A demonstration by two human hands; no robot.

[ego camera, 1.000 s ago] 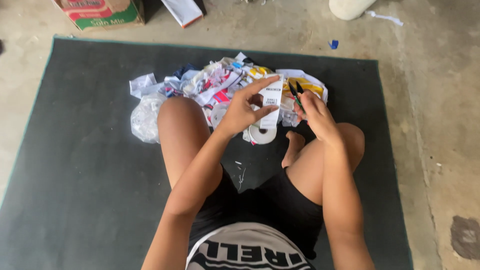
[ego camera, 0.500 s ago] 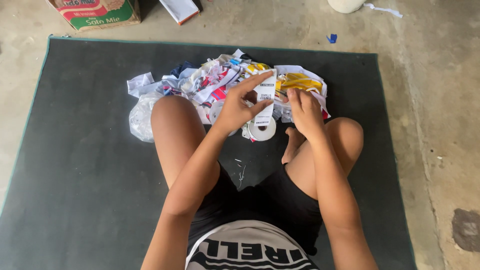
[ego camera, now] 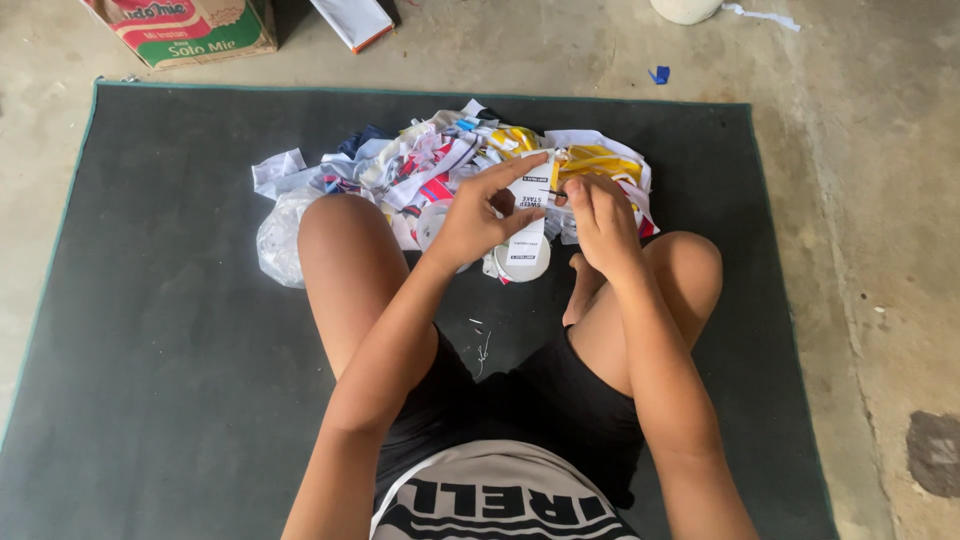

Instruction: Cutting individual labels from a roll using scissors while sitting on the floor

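Fingers: left hand point(ego camera: 478, 215) pinches white paper strip point(ego camera: 528, 225) | right hand point(ego camera: 600, 222) grips its edge | scrap pile point(ego camera: 450, 165) behind

Packages and labels on and beyond the dark mat

Heap of torn wrappers point(ego camera: 450, 165) — white, yellow, red, blue — at mat's far middle; white printed strip label point(ego camera: 527, 225) pinched upright before it; red-and-green cardboard carton point(ego camera: 185, 30) past the far left corner; flat white packet with orange edge point(ego camera: 352, 20) just beside it.

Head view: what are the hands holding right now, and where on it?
The left hand pinches a white printed paper strip by its upper left edge. The right hand meets its upper right edge; its exact grip cannot be told.
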